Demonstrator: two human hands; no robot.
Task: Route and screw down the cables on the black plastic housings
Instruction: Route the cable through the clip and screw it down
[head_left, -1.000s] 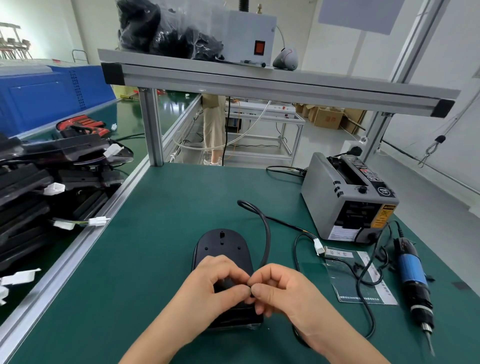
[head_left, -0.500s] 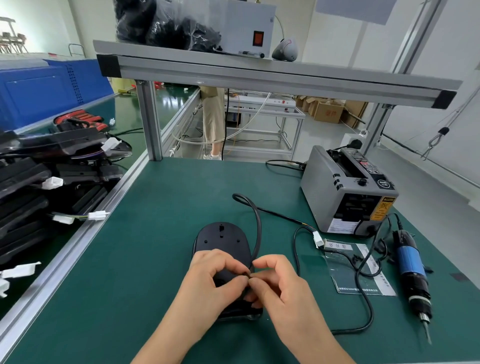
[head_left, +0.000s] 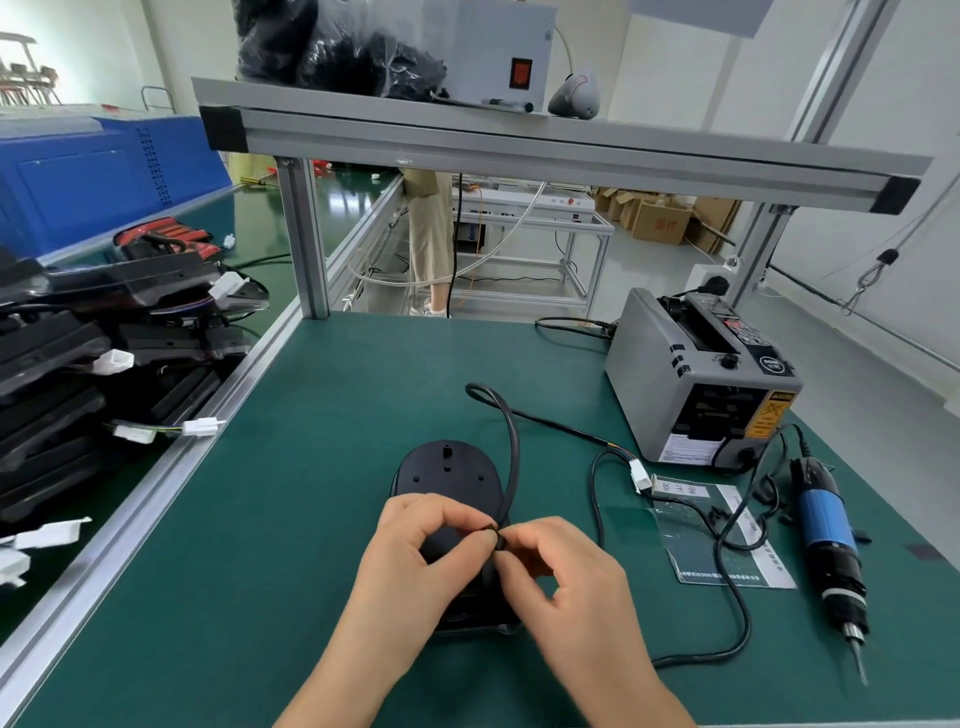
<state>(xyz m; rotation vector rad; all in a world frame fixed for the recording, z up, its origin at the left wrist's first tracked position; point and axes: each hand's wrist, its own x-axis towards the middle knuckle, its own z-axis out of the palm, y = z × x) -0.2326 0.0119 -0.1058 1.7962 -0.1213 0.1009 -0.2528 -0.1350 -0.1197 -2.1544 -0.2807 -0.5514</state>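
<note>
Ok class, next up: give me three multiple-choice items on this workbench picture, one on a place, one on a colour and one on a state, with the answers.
1. Where does the electric screwdriver lie?
A. On the green mat, right of the black housing
B. On the top shelf
C. On the floor

2. What colour is the band round the screwdriver's body?
A. Red
B. Blue
C. Yellow

3. What are the left hand and right hand doing?
A. Lying flat on the mat
B. Both pinching the black cable above the housing
C. Turning a screw with the screwdriver

Answers:
1 A, it lies untouched at the mat's right side.
2 B, a blue band sits mid-body.
3 B, the thumbs and fingertips of both hands meet on the cable.
</note>
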